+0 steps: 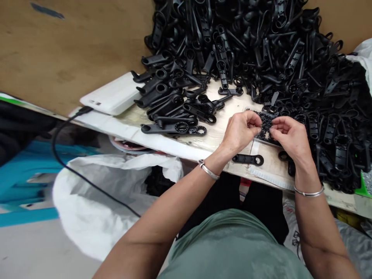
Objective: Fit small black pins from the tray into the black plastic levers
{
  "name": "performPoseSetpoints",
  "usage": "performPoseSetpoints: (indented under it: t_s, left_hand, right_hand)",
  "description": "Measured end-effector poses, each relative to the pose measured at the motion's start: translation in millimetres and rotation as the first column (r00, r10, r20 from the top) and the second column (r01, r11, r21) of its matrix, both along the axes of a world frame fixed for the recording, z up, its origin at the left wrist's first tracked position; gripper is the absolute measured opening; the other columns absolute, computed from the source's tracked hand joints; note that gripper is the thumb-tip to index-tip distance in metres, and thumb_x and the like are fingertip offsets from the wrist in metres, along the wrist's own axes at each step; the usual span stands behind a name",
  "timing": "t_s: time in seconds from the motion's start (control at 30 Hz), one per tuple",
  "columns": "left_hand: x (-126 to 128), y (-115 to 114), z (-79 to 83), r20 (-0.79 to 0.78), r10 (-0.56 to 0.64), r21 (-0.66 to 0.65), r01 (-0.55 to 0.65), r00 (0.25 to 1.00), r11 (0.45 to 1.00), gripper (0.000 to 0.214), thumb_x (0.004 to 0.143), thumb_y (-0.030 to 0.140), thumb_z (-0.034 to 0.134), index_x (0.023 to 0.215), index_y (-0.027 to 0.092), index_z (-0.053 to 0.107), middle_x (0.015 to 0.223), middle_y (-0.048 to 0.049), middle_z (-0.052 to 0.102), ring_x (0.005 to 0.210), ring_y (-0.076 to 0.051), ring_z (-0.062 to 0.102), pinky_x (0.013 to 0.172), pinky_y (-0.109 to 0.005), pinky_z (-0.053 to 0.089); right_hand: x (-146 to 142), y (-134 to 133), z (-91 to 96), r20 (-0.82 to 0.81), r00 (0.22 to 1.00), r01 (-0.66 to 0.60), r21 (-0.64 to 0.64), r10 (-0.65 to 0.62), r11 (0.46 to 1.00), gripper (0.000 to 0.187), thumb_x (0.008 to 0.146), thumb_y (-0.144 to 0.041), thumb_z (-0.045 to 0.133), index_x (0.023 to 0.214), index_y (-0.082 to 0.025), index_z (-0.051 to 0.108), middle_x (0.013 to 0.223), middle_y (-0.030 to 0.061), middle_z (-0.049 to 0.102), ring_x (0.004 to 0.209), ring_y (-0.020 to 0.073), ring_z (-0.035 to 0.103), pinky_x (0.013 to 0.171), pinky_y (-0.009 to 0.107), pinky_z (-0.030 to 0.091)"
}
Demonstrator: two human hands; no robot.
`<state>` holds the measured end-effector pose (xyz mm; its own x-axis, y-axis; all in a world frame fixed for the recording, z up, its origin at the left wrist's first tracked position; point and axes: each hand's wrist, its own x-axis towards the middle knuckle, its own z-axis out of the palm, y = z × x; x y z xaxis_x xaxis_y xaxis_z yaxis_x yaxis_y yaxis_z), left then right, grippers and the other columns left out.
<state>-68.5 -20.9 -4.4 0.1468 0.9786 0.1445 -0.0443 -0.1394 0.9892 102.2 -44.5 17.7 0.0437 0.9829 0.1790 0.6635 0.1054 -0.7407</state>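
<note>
Both my hands hover over a shallow tray of small black parts (265, 131) near the table's front edge. My left hand (242, 130) is closed, thumb and fingers pinched at the tray's left side; what they hold is too small to name. From the right, my right hand (289, 135) pinches over the same parts, its fingertips close together, and anything in them cannot be made out. A black plastic arm-shaped piece with a ring end (248, 159) lies flat just below my left hand, at the table edge.
A large heap of black plastic pieces (247, 42) covers the back and right. More pieces (174, 104) lie in a row on the left, beside a white box (113, 95) with a black cable (62, 162). A white sack (87, 217) stands below the edge.
</note>
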Motion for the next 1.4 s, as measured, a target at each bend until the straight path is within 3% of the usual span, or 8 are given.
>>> performPoseSetpoints:
  t_s: [0.1,0.2,0.33,0.43,0.73,1.07,1.23,1.4]
  left_hand:
    - [-0.6,-1.4,-0.7,-0.015,-0.004,-0.007,0.004,1.0,1.0,0.011,0.067,0.004,0.071,0.071,0.014,0.067,0.068,0.0012,0.066,0.069,-0.012,0.06,0.068,-0.026,0.049]
    - [-0.9,-2.1,-1.3,0.012,-0.012,-0.017,0.013,1.0,1.0,0.011,0.068,0.004,0.071,0.071,0.014,0.067,0.068,0.0015,0.067,0.069,-0.012,0.062,0.07,-0.026,0.05]
    - [-0.9,-3.5,-1.4,0.035,-0.005,-0.022,0.005,0.999,1.0,0.013,0.066,0.004,0.072,0.07,0.015,0.066,0.068,0.0024,0.066,0.067,-0.011,0.061,0.069,-0.025,0.05]
    - [-0.5,-5.9,-0.4,0.052,0.001,-0.011,0.0,0.999,1.0,0.013,0.066,0.003,0.071,0.07,0.015,0.065,0.069,0.0022,0.066,0.068,-0.01,0.06,0.068,-0.024,0.049]
    - [2.1,-13.7,3.5,-0.032,0.065,0.096,-0.062,0.997,0.994,0.014,0.071,0.003,0.067,0.07,0.016,0.066,0.069,0.0039,0.066,0.068,-0.01,0.06,0.067,-0.023,0.046]
    - [-1.1,-13.4,3.1,0.009,0.042,0.057,-0.043,0.999,0.997,0.013,0.071,0.004,0.069,0.07,0.017,0.065,0.069,0.003,0.066,0.069,-0.011,0.061,0.069,-0.025,0.049]
    - [-3.2,-8.1,4.1,0.139,0.004,-0.041,0.002,0.99,0.999,0.015,0.07,0.002,0.07,0.071,0.015,0.063,0.068,0.0035,0.064,0.066,-0.009,0.059,0.065,-0.022,0.048]
    - [-6.2,-7.0,2.1,0.203,0.043,-0.133,-0.016,0.978,0.991,0.015,0.073,0.0,0.067,0.074,0.014,0.063,0.064,0.0049,0.061,0.06,-0.006,0.056,0.06,-0.019,0.045]
  right_hand:
    - [1.5,-2.7,0.3,0.26,0.965,-0.034,0.045,0.021,0.998,0.02,0.082,-0.022,0.058,0.092,-0.019,0.075,0.087,0.0043,0.076,0.082,0.0189,0.07,0.084,0.034,0.052]
    - [2.9,-4.3,0.8,0.311,0.95,-0.007,0.053,-0.01,0.999,0.018,0.083,-0.022,0.058,0.085,-0.02,0.075,0.086,0.0046,0.076,0.083,0.02,0.07,0.083,0.035,0.051]
    - [0.7,-7.5,2.1,-0.09,0.993,0.07,-0.063,-0.075,0.996,0.011,0.077,-0.027,0.065,0.082,-0.019,0.071,0.079,0.0036,0.073,0.065,0.016,0.065,0.064,0.031,0.054]
    - [-5.4,-12.4,3.0,-0.423,0.902,0.013,-0.164,-0.082,0.986,0.014,0.071,-0.027,0.072,0.081,-0.018,0.07,0.071,0.0011,0.07,0.056,0.0117,0.061,0.053,0.025,0.051]
    - [-19.2,-15.9,-0.6,-0.609,0.786,-0.082,-0.272,-0.106,0.959,0.025,0.067,-0.038,0.08,0.068,-0.016,0.071,0.059,-0.0004,0.062,0.048,0.0072,0.052,0.046,0.02,0.047]
    - [-28.2,-15.3,1.1,-0.529,0.845,-0.009,-0.17,-0.083,0.985,0.012,0.069,-0.028,0.075,0.071,-0.017,0.069,0.055,-0.0042,0.058,0.048,0.0083,0.05,0.049,0.023,0.044]
    - [-29.5,-16.5,-3.7,-0.392,0.92,0.004,-0.044,-0.02,0.999,0.012,0.075,-0.031,0.072,0.075,-0.019,0.069,0.058,-0.0044,0.059,0.05,0.0102,0.052,0.052,0.025,0.044]
    - [-29.4,-16.3,-5.2,-0.302,0.952,0.034,-0.055,-0.049,0.998,0.013,0.078,-0.032,0.069,0.077,-0.019,0.069,0.06,-0.0027,0.061,0.051,0.012,0.053,0.054,0.027,0.045]
